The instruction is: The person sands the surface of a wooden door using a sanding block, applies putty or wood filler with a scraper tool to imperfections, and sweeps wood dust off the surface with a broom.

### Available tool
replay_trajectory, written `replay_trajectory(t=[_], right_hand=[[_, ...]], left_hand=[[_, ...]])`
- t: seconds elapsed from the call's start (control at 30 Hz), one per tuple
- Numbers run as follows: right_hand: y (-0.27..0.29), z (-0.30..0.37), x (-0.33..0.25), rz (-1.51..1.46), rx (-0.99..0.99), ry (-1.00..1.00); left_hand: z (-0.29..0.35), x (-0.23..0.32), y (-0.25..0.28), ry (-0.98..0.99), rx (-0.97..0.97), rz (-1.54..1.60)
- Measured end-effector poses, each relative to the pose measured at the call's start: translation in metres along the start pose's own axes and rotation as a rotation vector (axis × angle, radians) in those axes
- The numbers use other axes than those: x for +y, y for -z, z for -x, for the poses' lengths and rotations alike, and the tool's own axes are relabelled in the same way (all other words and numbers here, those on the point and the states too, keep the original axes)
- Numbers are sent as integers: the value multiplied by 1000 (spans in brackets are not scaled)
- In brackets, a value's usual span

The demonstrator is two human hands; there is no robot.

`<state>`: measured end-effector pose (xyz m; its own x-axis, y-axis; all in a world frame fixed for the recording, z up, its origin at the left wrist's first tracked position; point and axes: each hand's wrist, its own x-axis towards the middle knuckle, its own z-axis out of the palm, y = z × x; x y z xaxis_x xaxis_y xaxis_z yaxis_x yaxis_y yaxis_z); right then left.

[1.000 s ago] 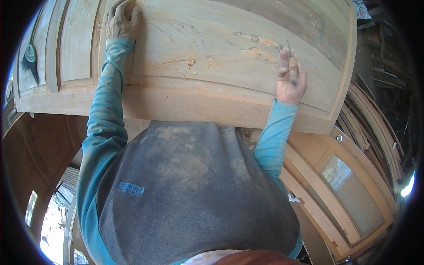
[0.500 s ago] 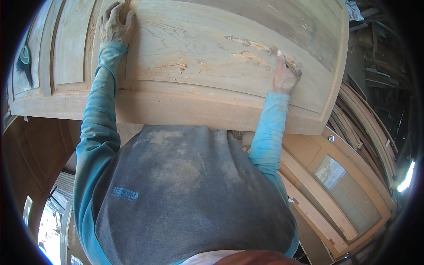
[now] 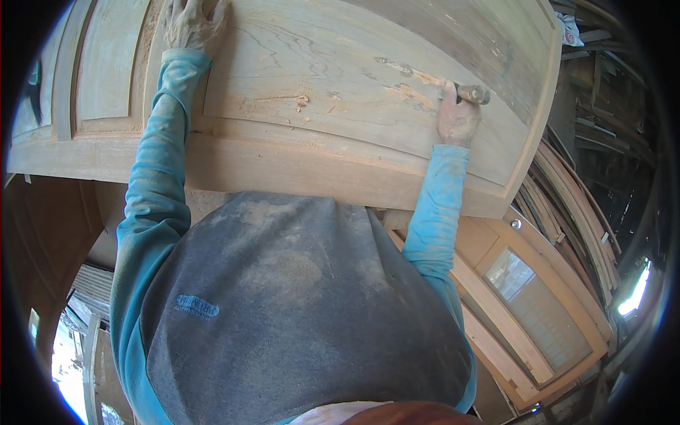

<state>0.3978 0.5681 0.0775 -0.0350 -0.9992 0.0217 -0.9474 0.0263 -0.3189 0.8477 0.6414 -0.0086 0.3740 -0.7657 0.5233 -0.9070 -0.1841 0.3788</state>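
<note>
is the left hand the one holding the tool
No, the right hand grips the tool, while the left hand rests apart from it on the panelled woodwork.

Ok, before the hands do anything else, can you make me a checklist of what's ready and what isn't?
1. Left hand away from the tool: ok, it rests on the wooden panel, well left of it.
2. Right hand gripping the tool: ok, fingers are closed around its handle.
3. Tool's tip easy to see: cannot tell where it points, the tip is hidden.
4. Panel surface clean: not ok, wood shavings lie on it.
5. Wood smooth by the right hand: not ok, there are rough patches.
</note>
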Motion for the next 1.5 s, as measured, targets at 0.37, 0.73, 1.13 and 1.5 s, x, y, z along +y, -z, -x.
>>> replay_trajectory(t=[0.37,0.73,1.13,1.5], right_hand=[[-6,9,-17,-4,47,1],[-14,9,-27,-206,39,-60],[-10,23,-6,-295,125,-158],[-16,25,-32,-311,-54,-101]], left_hand=[[3,1,-1,5,-23,-62],[5,-6,-6,-12,-9,4],[4,0,-4,3,-45,-42],[2,7,-1,-5,-102,-149]])
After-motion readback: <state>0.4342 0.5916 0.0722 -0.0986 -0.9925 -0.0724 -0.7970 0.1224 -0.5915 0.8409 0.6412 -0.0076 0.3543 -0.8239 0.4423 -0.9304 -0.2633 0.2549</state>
